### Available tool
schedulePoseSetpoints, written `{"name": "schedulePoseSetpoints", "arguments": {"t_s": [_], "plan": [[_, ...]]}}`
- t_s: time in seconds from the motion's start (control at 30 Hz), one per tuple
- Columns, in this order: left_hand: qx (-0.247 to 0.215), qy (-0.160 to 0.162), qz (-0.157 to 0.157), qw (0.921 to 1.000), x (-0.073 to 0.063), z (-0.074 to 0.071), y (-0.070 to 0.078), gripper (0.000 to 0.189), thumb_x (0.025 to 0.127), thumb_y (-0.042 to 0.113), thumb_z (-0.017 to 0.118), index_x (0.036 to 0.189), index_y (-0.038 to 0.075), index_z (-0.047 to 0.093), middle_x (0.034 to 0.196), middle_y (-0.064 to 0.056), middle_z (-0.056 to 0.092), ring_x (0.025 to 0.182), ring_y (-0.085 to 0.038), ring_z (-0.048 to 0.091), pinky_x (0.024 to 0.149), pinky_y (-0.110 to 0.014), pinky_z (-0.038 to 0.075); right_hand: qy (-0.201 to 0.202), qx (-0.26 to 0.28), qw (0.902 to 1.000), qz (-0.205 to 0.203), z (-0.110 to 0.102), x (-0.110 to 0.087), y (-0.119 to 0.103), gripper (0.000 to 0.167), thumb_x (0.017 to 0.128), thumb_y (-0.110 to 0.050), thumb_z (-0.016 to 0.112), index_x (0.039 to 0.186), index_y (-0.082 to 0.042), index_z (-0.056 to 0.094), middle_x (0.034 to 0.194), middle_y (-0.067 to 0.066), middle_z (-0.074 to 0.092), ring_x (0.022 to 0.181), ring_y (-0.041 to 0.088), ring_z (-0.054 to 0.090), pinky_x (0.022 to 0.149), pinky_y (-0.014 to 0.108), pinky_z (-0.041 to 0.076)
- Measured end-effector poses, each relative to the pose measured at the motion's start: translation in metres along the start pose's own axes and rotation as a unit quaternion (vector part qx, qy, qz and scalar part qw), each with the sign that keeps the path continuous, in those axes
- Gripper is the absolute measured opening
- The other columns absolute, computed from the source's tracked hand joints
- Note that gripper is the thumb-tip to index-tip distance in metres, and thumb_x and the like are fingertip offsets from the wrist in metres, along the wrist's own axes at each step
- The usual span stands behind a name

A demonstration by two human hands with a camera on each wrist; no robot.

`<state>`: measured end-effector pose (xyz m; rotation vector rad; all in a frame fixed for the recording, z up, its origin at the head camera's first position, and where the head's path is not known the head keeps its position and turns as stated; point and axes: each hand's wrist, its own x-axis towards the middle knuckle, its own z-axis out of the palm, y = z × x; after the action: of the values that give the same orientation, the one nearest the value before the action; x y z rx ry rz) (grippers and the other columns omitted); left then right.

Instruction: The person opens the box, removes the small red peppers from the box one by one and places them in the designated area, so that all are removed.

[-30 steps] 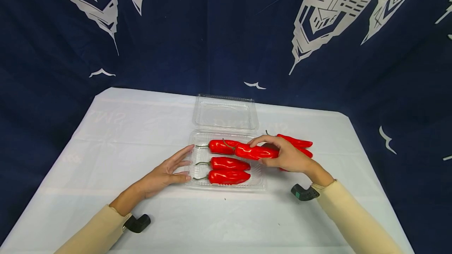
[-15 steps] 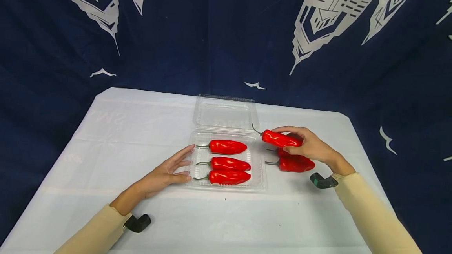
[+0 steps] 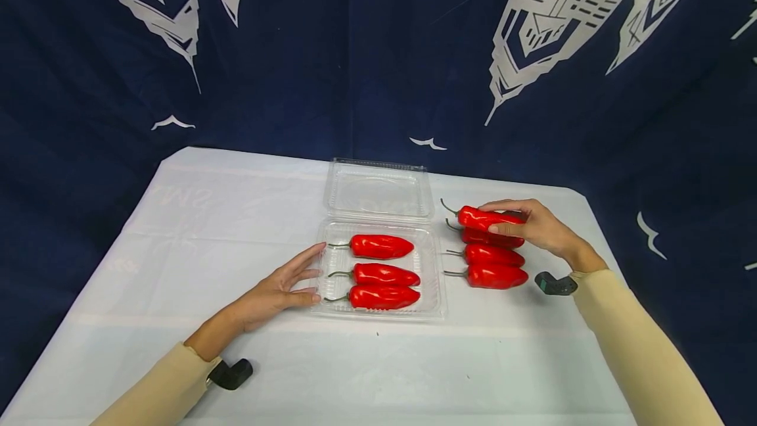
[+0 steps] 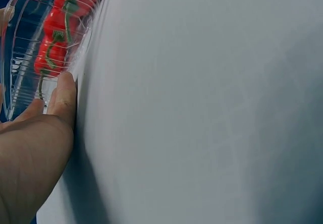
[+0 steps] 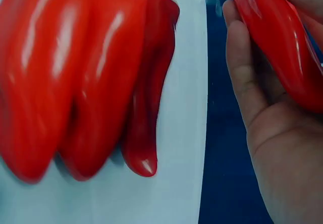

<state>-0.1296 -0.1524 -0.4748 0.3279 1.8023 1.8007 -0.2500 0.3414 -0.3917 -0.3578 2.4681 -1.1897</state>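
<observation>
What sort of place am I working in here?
Probably a staged indoor recording setup: a plain white tabletop, dark blue cloth printed with white buildings beyond it, and small black devices worn at both wrists.

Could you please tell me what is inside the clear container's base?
Three red peppers lie in the base, stems toward the left hand; what is directly beneath them is covered.

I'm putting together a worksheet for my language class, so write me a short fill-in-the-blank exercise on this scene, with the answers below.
1. Inside the clear container lie ____ red peppers.
2. Only the person's ____ hand holds a pepper.
3. The container's lid is ____, not closed.
4. The cloth behind the white table is dark ____ with pale drawings.

Missing words: three; right; open; blue.
</observation>
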Motion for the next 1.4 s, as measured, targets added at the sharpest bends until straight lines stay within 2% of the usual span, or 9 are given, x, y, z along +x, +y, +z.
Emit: {"name": "schedulePoseSetpoints", "arguments": {"t_s": [0.13,0.27,0.37,0.47,0.57,0.73,0.87,1.03,1.4], "plan": [[0.002,0.003,0.002,1.0,0.0,0.0,0.0,0.094,0.09,0.012,0.074,0.161,0.033,0.017,0.169,0.0,0.006,0.149,-0.036,0.022,0.115,-0.04,0.043,0.015,-0.014,0.9998,-0.004,-0.008,0.005,0.003,0.049,0.091,-0.018,0.074,0.137,-0.009,0.061,0.137,0.019,0.06,0.11,0.017,0.061,0.089,0.024,0.057],[0.003,0.004,0.003,1.0,0.0,-0.001,-0.001,0.094,0.09,0.012,0.074,0.161,0.034,0.017,0.169,0.0,0.006,0.15,-0.036,0.022,0.115,-0.042,0.042,0.023,-0.018,0.9996,0.002,-0.011,0.01,0.008,0.05,0.093,-0.018,0.073,0.14,-0.008,0.058,0.139,0.019,0.058,0.109,0.011,0.06,0.088,0.018,0.055],[0.003,0.003,0.004,1.0,0.0,-0.001,-0.002,0.094,0.09,0.012,0.074,0.161,0.034,0.017,0.169,0.0,0.006,0.15,-0.036,0.021,0.115,-0.042,0.043,0.032,-0.023,0.9991,0.015,-0.012,0.013,0.013,0.051,0.094,-0.02,0.072,0.141,-0.009,0.057,0.14,0.018,0.057,0.112,0.014,0.058,0.088,0.017,0.054],[0.002,0.003,0.004,1.0,0.0,-0.001,-0.002,0.094,0.09,0.012,0.074,0.161,0.033,0.017,0.169,0.0,0.007,0.15,-0.036,0.022,0.114,-0.04,0.043,0.035,-0.03,0.9986,0.025,-0.011,0.016,0.018,0.05,0.095,-0.02,0.071,0.141,-0.01,0.057,0.141,0.018,0.056,0.117,0.024,0.056,0.087,0.016,0.053],[0.001,0.002,0.003,1.0,0.0,-0.001,-0.003,0.093,0.09,0.012,0.074,0.161,0.033,0.017,0.169,0.0,0.007,0.149,-0.036,0.022,0.113,-0.037,0.045,0.033,-0.054,0.9978,0.023,-0.01,0.017,0.022,0.047,0.096,-0.017,0.068,0.141,-0.01,0.056,0.141,0.019,0.055,0.119,0.033,0.053,0.085,0.018,0.054],[-0.002,0.002,0.002,1.0,0.0,0.0,-0.002,0.093,0.09,0.011,0.073,0.161,0.033,0.017,0.169,-0.001,0.007,0.149,-0.036,0.023,0.112,-0.035,0.046,0.043,-0.109,0.993,0.014,-0.01,0.02,0.024,0.046,0.096,-0.008,0.065,0.141,-0.011,0.055,0.136,0.02,0.056,0.113,0.036,0.055,0.084,0.03,0.06],[-0.001,0.003,0.001,1.0,-0.001,-0.001,-0.002,0.093,0.09,0.011,0.073,0.161,0.033,0.017,0.169,-0.001,0.007,0.149,-0.036,0.022,0.112,-0.037,0.045,0.035,-0.108,0.993,0.034,-0.007,0.021,0.026,0.046,0.097,-0.005,0.063,0.141,-0.014,0.052,0.133,0.022,0.055,0.112,0.039,0.055,0.079,0.04,0.063],[0.0,0.003,0.001,1.0,0.0,-0.001,-0.001,0.092,0.09,0.012,0.073,0.161,0.034,0.017,0.169,-0.001,0.007,0.149,-0.036,0.022,0.113,-0.038,0.045,0.027,-0.102,0.9939,0.034,-0.002,0.022,0.032,0.042,0.098,-0.004,0.06,0.138,-0.014,0.051,0.133,0.023,0.054,0.108,0.039,0.056,0.073,0.04,0.063],[0.0,-0.001,0.005,1.0,-0.002,-0.001,-0.001,0.092,0.091,0.012,0.073,0.161,0.034,0.017,0.169,-0.002,0.006,0.15,-0.037,0.021,0.113,-0.038,0.044,0.012,-0.099,0.9948,0.022,0.006,0.025,0.039,0.036,0.099,-0.001,0.057,0.134,-0.011,0.051,0.131,0.024,0.056,0.108,0.037,0.059,0.088,0.045,0.061]]}}
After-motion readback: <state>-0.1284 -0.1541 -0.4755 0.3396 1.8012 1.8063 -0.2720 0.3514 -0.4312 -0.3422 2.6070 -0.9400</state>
